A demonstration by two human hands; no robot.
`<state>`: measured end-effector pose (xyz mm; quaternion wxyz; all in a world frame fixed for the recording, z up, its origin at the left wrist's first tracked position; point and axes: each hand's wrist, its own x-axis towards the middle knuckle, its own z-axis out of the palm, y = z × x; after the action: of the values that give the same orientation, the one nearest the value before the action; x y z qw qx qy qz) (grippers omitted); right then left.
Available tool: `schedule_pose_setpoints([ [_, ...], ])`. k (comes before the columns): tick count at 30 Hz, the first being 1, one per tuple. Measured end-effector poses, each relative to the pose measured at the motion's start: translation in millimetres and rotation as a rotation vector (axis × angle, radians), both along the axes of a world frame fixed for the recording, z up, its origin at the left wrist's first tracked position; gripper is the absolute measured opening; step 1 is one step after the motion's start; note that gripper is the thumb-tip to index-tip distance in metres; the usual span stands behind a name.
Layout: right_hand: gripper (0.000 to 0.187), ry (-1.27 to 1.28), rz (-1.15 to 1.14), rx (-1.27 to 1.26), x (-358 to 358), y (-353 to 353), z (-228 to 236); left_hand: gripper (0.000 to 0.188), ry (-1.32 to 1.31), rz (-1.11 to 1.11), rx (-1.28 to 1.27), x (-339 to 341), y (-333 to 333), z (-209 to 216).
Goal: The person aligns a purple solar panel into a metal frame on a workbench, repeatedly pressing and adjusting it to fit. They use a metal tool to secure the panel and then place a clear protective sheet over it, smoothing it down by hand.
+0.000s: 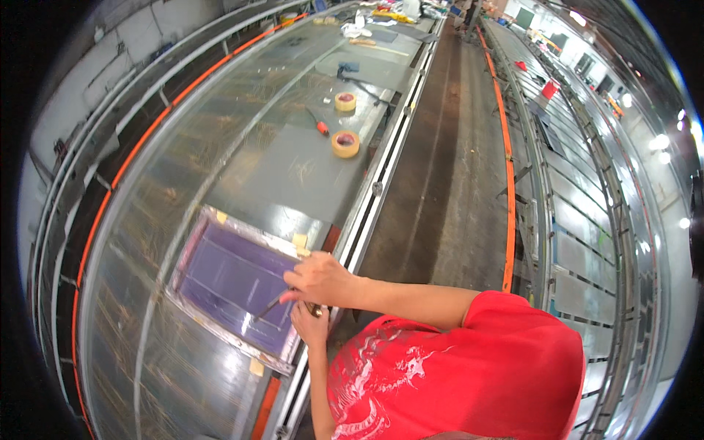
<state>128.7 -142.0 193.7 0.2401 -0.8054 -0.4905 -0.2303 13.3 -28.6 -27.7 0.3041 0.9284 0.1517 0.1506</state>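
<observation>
A screen-printing frame (pixel 242 233) with purple mesh (pixel 227 275) lies flat on the long table, its pale edges stained. My right hand (pixel 323 280) is closed above its near right corner, holding a slim tool (pixel 270 306) with a reddish handle end and a thin dark shaft that slants down-left over the mesh. Just below, my left hand (pixel 311 323) is closed at the frame's near edge around a small round brownish thing (pixel 315 310), mostly hidden by the fingers. Yellowish tape pieces (pixel 300 240) stick out at the frame's corners.
Beyond the frame lie a grey sheet (pixel 282 172), two tape rolls (pixel 345 144) and a red-handled tool (pixel 321 127). Cloths and bottles crowd the table's far end. A metal rail (pixel 378 187) edges the table beside the aisle (pixel 440 169); another long table (pixel 579 249) stands across it.
</observation>
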Motion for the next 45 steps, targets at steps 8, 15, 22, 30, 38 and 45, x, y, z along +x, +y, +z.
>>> schedule_pose_setpoints([
  [8,0.034,0.450,0.106,-0.291,-4,-10,66,0.075,0.076,-0.030,-0.089,10,5,13],
  [15,0.020,0.694,0.212,-0.299,57,-31,121,0.063,0.202,-0.015,-0.250,4,13,26],
  [22,0.017,1.570,0.344,0.334,130,-72,119,0.062,0.026,0.401,-0.080,36,65,32],
  [30,0.041,1.588,0.553,0.488,203,-32,99,0.082,0.361,0.399,0.234,88,86,-16],
  [38,0.040,2.026,0.650,0.805,294,-8,85,0.082,0.440,0.412,0.185,84,84,-14],
  [45,0.041,1.999,0.572,0.780,269,7,67,0.080,0.256,0.527,-0.011,43,107,19],
])
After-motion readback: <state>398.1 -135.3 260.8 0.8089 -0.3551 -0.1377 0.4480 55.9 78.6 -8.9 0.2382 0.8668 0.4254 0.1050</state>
